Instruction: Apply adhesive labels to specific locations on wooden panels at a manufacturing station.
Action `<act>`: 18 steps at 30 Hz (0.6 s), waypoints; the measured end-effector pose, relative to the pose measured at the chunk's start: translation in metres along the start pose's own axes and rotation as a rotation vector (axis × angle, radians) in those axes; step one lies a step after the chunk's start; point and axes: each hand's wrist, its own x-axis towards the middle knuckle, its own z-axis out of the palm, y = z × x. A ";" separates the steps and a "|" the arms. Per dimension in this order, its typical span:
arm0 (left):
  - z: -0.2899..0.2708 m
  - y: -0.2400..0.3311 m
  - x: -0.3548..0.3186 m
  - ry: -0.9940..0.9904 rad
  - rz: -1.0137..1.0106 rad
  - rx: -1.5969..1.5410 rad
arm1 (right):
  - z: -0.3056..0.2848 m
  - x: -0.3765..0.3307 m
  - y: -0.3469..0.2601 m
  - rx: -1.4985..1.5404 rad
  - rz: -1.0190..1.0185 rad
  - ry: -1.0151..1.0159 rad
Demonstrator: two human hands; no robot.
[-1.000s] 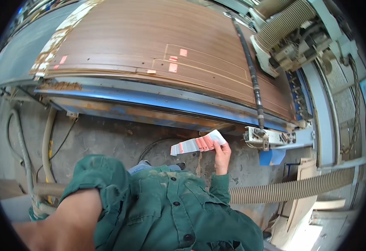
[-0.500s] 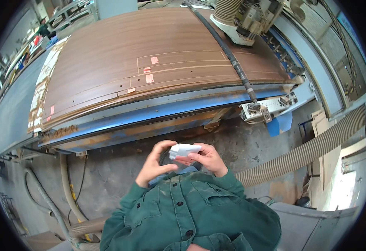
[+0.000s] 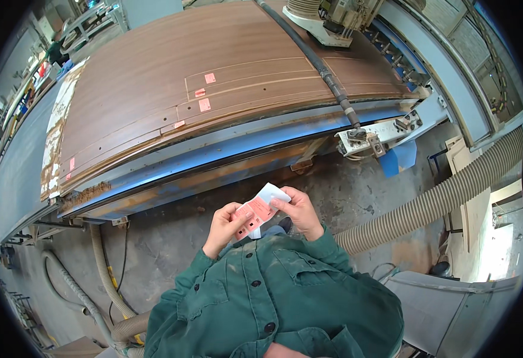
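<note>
I stand in front of a long machine bed carrying a brown wood-grain panel [image 3: 172, 89] with a few small pink stickers [image 3: 205, 105] on it. Both hands are raised in front of my chest in a green jacket. My left hand [image 3: 224, 225] and my right hand [image 3: 300, 210] together hold a strip of pink labels on white backing [image 3: 260, 209]. The left fingers pinch the lower pink end, and the right fingers pinch the upper white end.
A grey ribbed dust hose [image 3: 434, 200] runs across the concrete floor on my right. A black cable [image 3: 321, 65] lies over the panel toward the router head [image 3: 333, 18]. The blue steel frame edge [image 3: 214, 155] is ahead. Thinner hoses [image 3: 88, 286] lie at the lower left.
My view has swung left along the machine. The right hand alone held the label strip out earlier; now both hands hold it close to my chest and it is spread open.
</note>
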 end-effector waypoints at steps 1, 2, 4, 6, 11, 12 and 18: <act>0.001 0.001 0.000 -0.001 -0.003 0.003 | -0.001 0.000 0.001 -0.005 0.004 0.002; 0.001 0.002 -0.001 -0.001 -0.009 -0.005 | -0.002 0.000 0.002 -0.001 -0.002 -0.011; 0.001 0.003 -0.001 -0.001 -0.017 -0.013 | -0.003 0.000 0.005 -0.004 0.029 0.000; 0.001 0.005 -0.002 -0.021 -0.037 -0.018 | -0.004 -0.001 0.008 -0.009 0.013 -0.001; -0.005 0.009 -0.001 0.004 -0.112 0.027 | -0.003 0.001 0.019 -0.028 0.004 0.012; -0.008 0.009 0.001 0.009 -0.114 0.118 | -0.004 0.004 0.021 -0.038 -0.005 0.035; -0.031 0.006 0.019 -0.042 -0.024 0.234 | -0.011 0.021 0.031 -0.006 0.017 0.205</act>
